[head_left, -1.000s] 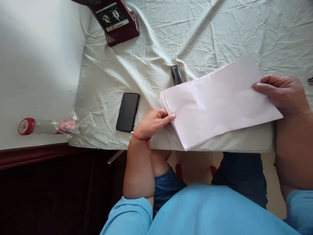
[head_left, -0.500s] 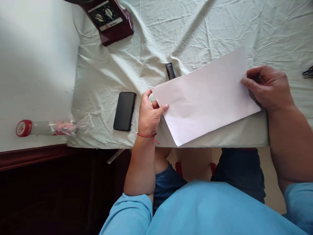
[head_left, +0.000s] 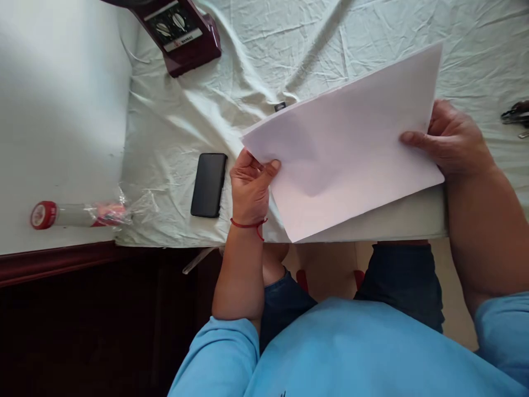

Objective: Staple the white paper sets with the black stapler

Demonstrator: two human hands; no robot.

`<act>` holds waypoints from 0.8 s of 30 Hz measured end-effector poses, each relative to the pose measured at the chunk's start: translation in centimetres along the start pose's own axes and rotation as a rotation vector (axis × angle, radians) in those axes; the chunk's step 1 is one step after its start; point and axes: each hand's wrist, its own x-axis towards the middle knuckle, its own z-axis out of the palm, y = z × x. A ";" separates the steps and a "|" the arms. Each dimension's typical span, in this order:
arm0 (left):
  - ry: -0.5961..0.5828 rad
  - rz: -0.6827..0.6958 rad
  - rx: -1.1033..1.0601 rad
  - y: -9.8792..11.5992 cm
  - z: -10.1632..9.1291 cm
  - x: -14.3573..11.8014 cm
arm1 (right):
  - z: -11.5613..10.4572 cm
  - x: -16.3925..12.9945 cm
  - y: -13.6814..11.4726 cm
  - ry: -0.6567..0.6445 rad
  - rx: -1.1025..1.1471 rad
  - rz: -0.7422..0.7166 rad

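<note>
A stack of white paper sheets [head_left: 355, 143] is held at a slant above the cloth-covered table. My left hand [head_left: 253, 184] grips its left edge, thumb on top and fingers beneath. At the right edge, my right hand [head_left: 457, 138] pinches it the same way, its thumb lying on the top sheet. A small dark object [head_left: 280, 106] shows just past the far edge of the paper, which hides most of it. To the left of my left hand lies a black smartphone [head_left: 209, 185], screen up.
A maroon appliance with two dials [head_left: 190, 38] stands at the back left. A red-capped bottle in clear plastic [head_left: 78, 215] is by the wall at left. Keys or a similar dark metal item [head_left: 516, 114] lie at the right. The wrinkled pale tablecloth [head_left: 248, 49] ends at my lap.
The paper has been raised and its far edge tilted up, so it now covers more of the small dark object. Both hands moved slightly with it and still grip it.
</note>
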 end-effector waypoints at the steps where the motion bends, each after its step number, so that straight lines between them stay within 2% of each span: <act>1: 0.006 0.015 -0.001 0.2 0.0 0.0 | 0.0 -0.1 0.0 -0.007 0.028 0.024; 4: -0.017 -0.024 -0.017 0.7 0.2 -0.1 | 0.0 -0.2 0.6 0.099 0.040 -0.004; 6: -0.078 -0.126 -0.017 0.6 0.3 -0.3 | 0.1 -0.1 1.1 0.205 0.060 -0.102; 9: -0.168 -0.251 0.010 -0.2 0.2 -0.5 | 0.5 0.1 1.4 0.262 0.092 -0.213; 12: -0.086 -0.126 0.053 -0.8 -0.2 -0.7 | 0.8 -0.1 1.0 0.294 0.096 -0.297; 14: -0.018 -0.006 0.097 -0.5 -0.6 -0.6 | 0.8 -0.4 0.6 0.303 0.100 -0.324; 15: -0.021 0.026 0.121 -0.2 -0.9 -0.5 | 0.7 -0.6 0.5 0.307 0.105 -0.326; 18: -0.160 0.044 0.149 1.2 -1.7 0.1 | 0.3 -1.1 0.6 0.265 0.048 -0.247; 21: -0.311 0.000 0.175 1.4 -2.2 0.6 | -0.2 -1.3 1.1 0.147 -0.143 -0.050; 22: -0.324 -0.020 0.204 1.1 -2.2 0.6 | -0.2 -1.2 1.3 0.132 -0.198 0.006; 24: -0.272 -0.048 0.260 0.1 -2.0 0.6 | 0.1 -1.1 1.5 0.180 -0.263 0.049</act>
